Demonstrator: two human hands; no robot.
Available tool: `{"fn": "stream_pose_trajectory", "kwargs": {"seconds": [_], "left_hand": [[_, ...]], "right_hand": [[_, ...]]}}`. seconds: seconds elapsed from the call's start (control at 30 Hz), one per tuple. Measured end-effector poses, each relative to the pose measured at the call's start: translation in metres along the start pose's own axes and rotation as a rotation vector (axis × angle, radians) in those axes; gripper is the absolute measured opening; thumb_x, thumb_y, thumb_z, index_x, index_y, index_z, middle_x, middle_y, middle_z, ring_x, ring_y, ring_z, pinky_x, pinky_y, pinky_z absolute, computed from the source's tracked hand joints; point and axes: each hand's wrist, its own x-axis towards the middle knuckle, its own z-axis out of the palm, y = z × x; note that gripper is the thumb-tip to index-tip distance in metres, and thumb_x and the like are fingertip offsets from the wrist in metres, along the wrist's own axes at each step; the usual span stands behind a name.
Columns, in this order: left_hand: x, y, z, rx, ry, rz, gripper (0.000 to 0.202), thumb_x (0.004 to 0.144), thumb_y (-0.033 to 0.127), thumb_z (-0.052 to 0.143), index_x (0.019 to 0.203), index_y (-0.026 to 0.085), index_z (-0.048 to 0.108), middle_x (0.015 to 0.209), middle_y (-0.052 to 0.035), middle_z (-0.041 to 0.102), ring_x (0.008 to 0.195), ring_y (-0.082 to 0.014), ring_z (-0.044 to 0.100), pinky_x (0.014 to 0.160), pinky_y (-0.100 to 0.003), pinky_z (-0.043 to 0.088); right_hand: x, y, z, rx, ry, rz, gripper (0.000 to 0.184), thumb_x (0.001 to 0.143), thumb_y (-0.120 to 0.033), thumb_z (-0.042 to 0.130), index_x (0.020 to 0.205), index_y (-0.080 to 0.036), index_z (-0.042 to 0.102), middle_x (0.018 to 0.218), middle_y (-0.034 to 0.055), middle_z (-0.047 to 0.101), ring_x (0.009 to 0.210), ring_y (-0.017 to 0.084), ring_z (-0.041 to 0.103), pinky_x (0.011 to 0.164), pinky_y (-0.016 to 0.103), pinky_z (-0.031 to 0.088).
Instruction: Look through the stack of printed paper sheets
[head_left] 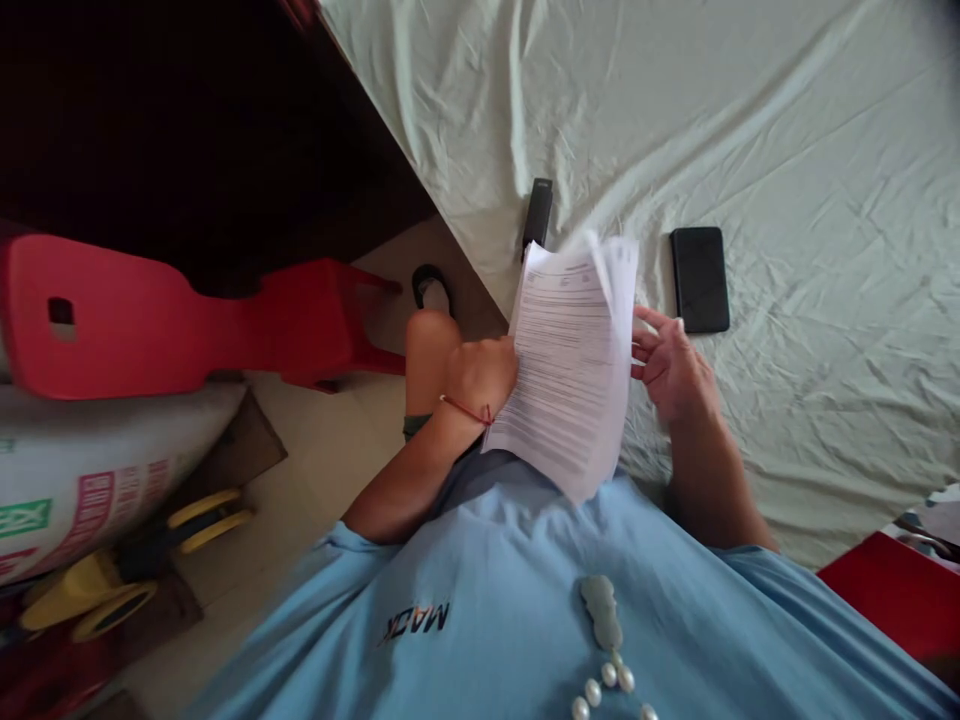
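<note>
A sheaf of printed sheets [562, 360] is in front of my chest, partly over the pale cloth. Its pages fan apart along the right side, and the topmost edges are blurred. My left hand [484, 372] is closed on the left edge of the sheets; a thin red cord is round that wrist. At the right edge is my right hand [671, 365], palm turned up and fingers apart. Its fingertips are at or just behind the loose pages; whether they touch I cannot tell.
On the pale cloth [817, 400] lie a black tablet-like device [701, 280] and a small dark oblong object [538, 215]. A red plastic chair [247, 325] stands left, above a printed sack [112, 480] and a yellow wheeled object [120, 590]. A red surface [892, 590] shows lower right.
</note>
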Motion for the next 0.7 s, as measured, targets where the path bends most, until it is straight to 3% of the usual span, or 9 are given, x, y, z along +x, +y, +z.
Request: {"fn": "stream_pose_trajectory", "kwargs": {"seconds": [0.1,0.17,0.27,0.37,0.43,0.53,0.6,0.7], "left_hand": [[0.003,0.002,-0.006,0.303,-0.098,0.011,0.029,0.089,0.019,0.061,0.063,0.021,0.049,0.059,-0.0059,0.046,0.077,-0.0317,0.063,0.077,-0.040,0.040],[0.005,-0.003,-0.007,0.314,-0.131,0.038,0.030,0.093,0.026,0.057,0.065,0.021,0.049,0.061,-0.0054,0.050,0.069,-0.0261,0.058,0.074,-0.038,0.038],[0.005,-0.022,0.003,-0.007,-0.126,0.036,0.034,0.098,0.042,0.053,0.071,0.021,0.052,0.067,-0.0045,0.057,0.069,-0.0217,0.055,0.072,-0.035,0.041],[-0.002,-0.041,0.022,-0.548,-0.143,-0.069,0.046,0.093,0.065,0.060,0.087,0.019,0.062,0.085,-0.0070,0.069,0.085,-0.0232,0.063,0.085,-0.037,0.050],[-0.009,-0.047,0.034,-0.762,-0.165,-0.152,0.057,0.086,0.075,0.067,0.095,0.018,0.065,0.092,-0.0079,0.071,0.091,-0.0239,0.066,0.090,-0.039,0.051],[-0.020,-0.045,0.046,-0.805,-0.108,-0.211,0.063,0.085,0.080,0.067,0.099,0.019,0.065,0.097,-0.0075,0.072,0.094,-0.0228,0.066,0.093,-0.038,0.051],[-0.025,-0.042,0.051,-0.762,-0.073,-0.181,0.063,0.090,0.081,0.061,0.100,0.019,0.064,0.101,-0.0073,0.072,0.096,-0.0217,0.066,0.095,-0.036,0.050],[-0.031,-0.042,0.055,-0.701,-0.061,-0.113,0.063,0.094,0.081,0.056,0.097,0.019,0.064,0.097,-0.0061,0.071,0.094,-0.0205,0.063,0.089,-0.034,0.050]], "right_hand": [[0.003,0.005,-0.007,-0.063,0.092,-0.058,0.068,0.098,-0.080,0.042,0.143,-0.031,0.055,0.107,0.0066,0.078,0.087,0.023,0.075,0.067,0.035,0.059],[0.004,0.011,-0.010,-0.179,0.159,-0.117,0.060,0.097,-0.070,0.055,0.143,-0.031,0.053,0.097,0.0034,0.075,0.077,0.021,0.070,0.063,0.034,0.055],[0.007,0.019,-0.011,-0.333,0.235,-0.186,0.050,0.094,-0.050,0.065,0.139,-0.029,0.055,0.087,-0.0007,0.069,0.066,0.018,0.061,0.058,0.032,0.049],[0.011,0.022,-0.010,-0.365,0.228,-0.206,0.043,0.095,-0.039,0.059,0.136,-0.029,0.056,0.084,-0.0020,0.067,0.061,0.017,0.056,0.056,0.030,0.046],[0.013,0.022,-0.010,-0.379,0.219,-0.212,0.043,0.095,-0.036,0.056,0.137,-0.028,0.054,0.084,-0.0016,0.067,0.062,0.017,0.056,0.057,0.030,0.046],[0.017,0.021,-0.010,-0.478,0.230,-0.245,0.036,0.096,-0.035,0.052,0.131,-0.027,0.057,0.087,0.0005,0.066,0.069,0.019,0.058,0.062,0.033,0.049],[0.019,0.019,-0.010,-0.585,0.238,-0.275,0.033,0.098,-0.035,0.049,0.128,-0.026,0.059,0.091,0.0029,0.067,0.077,0.021,0.060,0.070,0.037,0.053],[0.022,0.008,-0.011,-0.784,0.292,-0.383,0.048,0.097,-0.036,0.051,0.143,-0.024,0.053,0.112,0.0117,0.069,0.100,0.030,0.064,0.088,0.050,0.055]]}}
